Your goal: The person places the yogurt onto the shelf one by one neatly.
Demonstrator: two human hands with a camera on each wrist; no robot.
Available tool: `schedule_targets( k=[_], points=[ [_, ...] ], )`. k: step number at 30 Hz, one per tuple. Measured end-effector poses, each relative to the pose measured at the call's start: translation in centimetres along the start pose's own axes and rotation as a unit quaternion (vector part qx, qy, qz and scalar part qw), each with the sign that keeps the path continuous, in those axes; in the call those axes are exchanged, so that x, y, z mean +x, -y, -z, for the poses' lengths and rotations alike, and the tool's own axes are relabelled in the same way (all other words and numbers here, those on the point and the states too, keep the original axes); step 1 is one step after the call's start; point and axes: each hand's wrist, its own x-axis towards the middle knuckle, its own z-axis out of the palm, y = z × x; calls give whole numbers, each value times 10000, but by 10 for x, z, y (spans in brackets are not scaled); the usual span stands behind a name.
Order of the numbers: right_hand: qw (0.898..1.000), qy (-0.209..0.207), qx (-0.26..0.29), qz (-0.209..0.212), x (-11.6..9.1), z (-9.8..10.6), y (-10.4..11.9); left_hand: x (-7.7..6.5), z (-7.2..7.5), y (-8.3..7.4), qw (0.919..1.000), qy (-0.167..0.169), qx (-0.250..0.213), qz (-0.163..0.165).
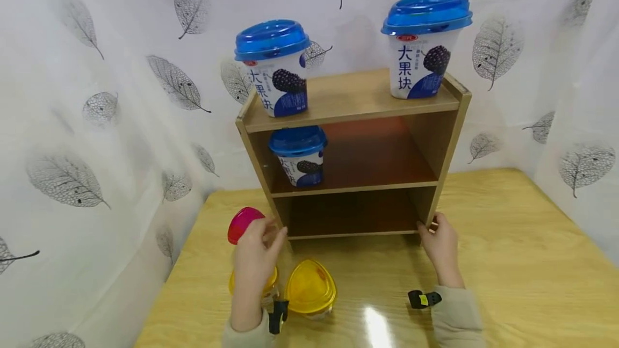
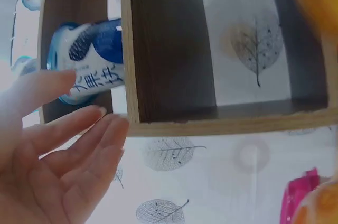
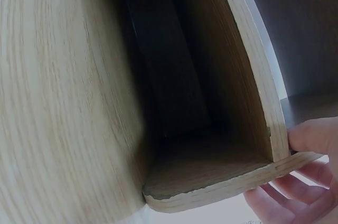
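A small wooden shelf (image 1: 350,95) stands on the table with three blue-lidded blackberry yogurt cups. Two cups, the left one (image 1: 285,87) and the right one (image 1: 418,63), are on its top board; a third cup (image 1: 302,168) sits at the left of the middle level. My right hand (image 1: 441,243) grips the lower right side panel, thumb (image 3: 311,135) on the inner face and fingers (image 3: 288,197) round the outside. At the lower left side is my left hand (image 1: 256,248), its fingers (image 2: 79,129) loosely bent, with fingertips right at the panel's edge.
Left of the shelf lies a pink-lidded cup (image 1: 242,222), partly behind the left hand. Two yellow-lidded cups, one (image 1: 272,279) behind the left wrist and one (image 1: 311,287) beside it, stand in front. Leaf-patterned white cloth (image 1: 121,176) surrounds the wooden table (image 1: 512,262).
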Motion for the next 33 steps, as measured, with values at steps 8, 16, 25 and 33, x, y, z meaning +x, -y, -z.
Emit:
schedule_targets(
  k=[8, 16, 25, 33],
  points=[
    [9999, 20, -110, 120, 1, 2, -2, -28, -6, -1, 9654, 2407, 1001, 113],
    [9998, 65, -165, 100, 0, 0, 0, -36, -15, 0, 9506, 2886, 1132, 182],
    [9995, 4, -242, 205, -2, -2, 3, -48, -28, 4, 9438, 3113, 1099, 150],
    [9993, -102, -307, 203, -3, -3, 2, -47, -33, 8, 9453, 3132, 889, 207]
  ],
)
